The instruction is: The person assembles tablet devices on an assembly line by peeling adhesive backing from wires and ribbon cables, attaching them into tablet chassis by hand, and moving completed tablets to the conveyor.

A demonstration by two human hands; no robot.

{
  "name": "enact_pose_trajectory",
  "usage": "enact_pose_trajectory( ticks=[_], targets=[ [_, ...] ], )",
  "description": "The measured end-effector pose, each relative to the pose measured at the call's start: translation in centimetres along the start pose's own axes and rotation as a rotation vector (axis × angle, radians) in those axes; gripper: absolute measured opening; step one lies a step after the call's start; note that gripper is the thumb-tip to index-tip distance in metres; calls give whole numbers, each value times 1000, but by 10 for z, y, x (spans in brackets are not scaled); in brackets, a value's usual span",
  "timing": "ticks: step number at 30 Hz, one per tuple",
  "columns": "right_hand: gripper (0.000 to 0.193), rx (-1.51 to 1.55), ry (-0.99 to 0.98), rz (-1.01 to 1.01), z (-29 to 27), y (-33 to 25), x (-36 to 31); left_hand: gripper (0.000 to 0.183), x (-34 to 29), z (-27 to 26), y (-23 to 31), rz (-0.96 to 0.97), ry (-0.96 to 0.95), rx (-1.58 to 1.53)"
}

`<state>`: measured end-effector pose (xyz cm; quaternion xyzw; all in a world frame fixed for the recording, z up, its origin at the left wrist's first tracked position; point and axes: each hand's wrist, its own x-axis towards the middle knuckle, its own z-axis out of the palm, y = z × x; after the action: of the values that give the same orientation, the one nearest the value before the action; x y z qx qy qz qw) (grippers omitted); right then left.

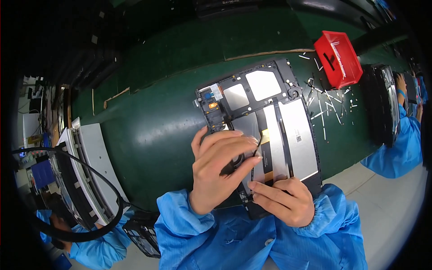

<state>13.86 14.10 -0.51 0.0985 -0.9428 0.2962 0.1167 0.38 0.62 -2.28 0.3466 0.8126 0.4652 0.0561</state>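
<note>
Red open-topped bin [352,58] is standing at two o'clock, holding white strips [338,56]. Loose strips [329,105], mostly white, are lying scattered at half past two. Black panel stack [379,103] is standing near three; co-worker's blue sleeve [396,148] is showing beside it. White-and-black panel stack [100,153] is resting at half past eight, black cable [122,204] looping before it.
</note>
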Motion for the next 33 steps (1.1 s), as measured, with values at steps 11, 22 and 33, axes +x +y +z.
enact_pose_trajectory(
  ticks=[11,22,33],
  targets=[
    [18,43,-65,35,-12,-6,6,80,-36,-5,-21,237,-67,303],
    [56,-19,-261,123,-34,-10,16,76,1,3,-32,157,-30,193],
    [68,-124,-281,19,-27,-13,0,58,-1,6,-21,151,-16,213]
  ],
)
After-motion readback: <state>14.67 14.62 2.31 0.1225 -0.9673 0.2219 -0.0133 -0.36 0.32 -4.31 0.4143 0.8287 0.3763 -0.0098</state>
